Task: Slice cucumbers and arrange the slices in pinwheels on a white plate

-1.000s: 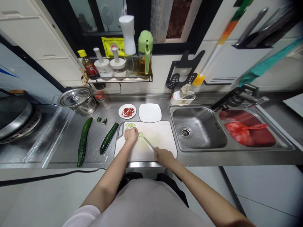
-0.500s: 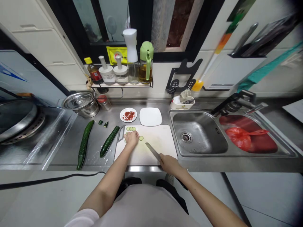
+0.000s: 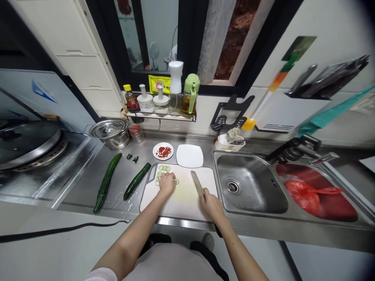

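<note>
My left hand [image 3: 167, 184] rests over the cutting board's left part, fingers apart and curved down onto cucumber slices there. Some of these slices lie hidden beneath the fingers. A row of cucumber slices [image 3: 165, 168] shows just beyond, and a single slice [image 3: 177, 181] lies by my thumb. In my right hand [image 3: 211, 205] I grip a kitchen knife [image 3: 197, 183] by its handle, its blade slanting over the right part of the white cutting board [image 3: 187, 208]. Left of the board lie a shorter cucumber [image 3: 137, 181], a long whole cucumber [image 3: 107, 183] and two small end pieces [image 3: 135, 159].
Behind the board stand a plate of chopped red bits [image 3: 163, 151] and a white square plate [image 3: 190, 156]. A steel sink [image 3: 252, 183] is at right, with a red bag [image 3: 303, 195] in its second basin. A lidded pot [image 3: 113, 134] and seasoning rack [image 3: 164, 116] stand behind.
My right hand and the knife have moved right, away from the slices, and the blade points more steeply away from me. My left hand has shifted slightly over the slices. The camera view has tilted up.
</note>
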Demonstrator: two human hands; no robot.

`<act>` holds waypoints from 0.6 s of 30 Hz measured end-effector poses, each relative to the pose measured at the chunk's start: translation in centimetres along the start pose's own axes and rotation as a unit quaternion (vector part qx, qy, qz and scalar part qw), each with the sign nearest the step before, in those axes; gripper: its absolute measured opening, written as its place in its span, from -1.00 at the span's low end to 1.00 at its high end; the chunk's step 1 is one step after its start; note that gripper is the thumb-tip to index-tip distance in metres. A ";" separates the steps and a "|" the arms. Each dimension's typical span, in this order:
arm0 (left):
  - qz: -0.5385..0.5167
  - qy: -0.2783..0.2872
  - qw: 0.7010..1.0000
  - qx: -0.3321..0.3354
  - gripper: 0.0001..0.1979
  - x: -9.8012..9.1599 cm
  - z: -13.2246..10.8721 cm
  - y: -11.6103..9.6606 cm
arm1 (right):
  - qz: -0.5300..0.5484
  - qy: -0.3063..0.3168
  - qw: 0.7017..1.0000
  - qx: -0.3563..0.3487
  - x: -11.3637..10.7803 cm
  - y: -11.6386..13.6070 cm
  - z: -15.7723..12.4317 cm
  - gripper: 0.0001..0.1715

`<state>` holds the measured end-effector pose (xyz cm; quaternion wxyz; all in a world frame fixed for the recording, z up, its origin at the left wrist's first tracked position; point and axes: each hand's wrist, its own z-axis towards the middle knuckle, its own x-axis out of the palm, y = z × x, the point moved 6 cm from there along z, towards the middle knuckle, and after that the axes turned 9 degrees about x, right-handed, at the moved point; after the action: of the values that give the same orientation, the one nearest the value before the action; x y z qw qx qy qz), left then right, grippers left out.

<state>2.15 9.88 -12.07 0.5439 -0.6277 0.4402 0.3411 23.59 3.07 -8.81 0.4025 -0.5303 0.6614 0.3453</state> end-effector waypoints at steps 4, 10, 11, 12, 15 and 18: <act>-0.009 0.014 1.000 0.003 -0.86 0.2 0.1 -0.2 | -0.018 -0.001 1.000 -0.007 0.1 0.2 0.3 -0.66; -0.005 0.018 1.000 0.006 -0.81 0.6 0.0 -0.2 | -0.026 0.011 1.000 -0.009 0.2 0.6 0.5 -0.63; -0.005 0.017 1.000 0.006 -0.82 0.6 0.0 -0.2 | -0.025 0.017 1.000 -0.006 0.2 0.7 0.5 -0.63; -0.007 0.015 1.000 0.005 -0.83 0.6 0.0 -0.2 | -0.025 0.023 0.999 -0.004 0.2 0.7 0.5 -0.63; -0.015 0.007 1.000 0.007 -0.85 0.4 -0.1 -0.3 | -0.024 0.031 0.999 -0.004 0.1 0.9 0.5 -0.64; -0.035 0.001 0.999 0.008 -0.85 0.2 -0.5 -0.5 | -0.022 0.030 0.999 -0.006 0.2 1.1 0.5 -0.64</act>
<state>2.71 9.39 -11.95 0.5601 -0.6388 0.4209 0.3178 22.61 3.64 -9.15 0.3868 -0.5573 0.6590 0.3248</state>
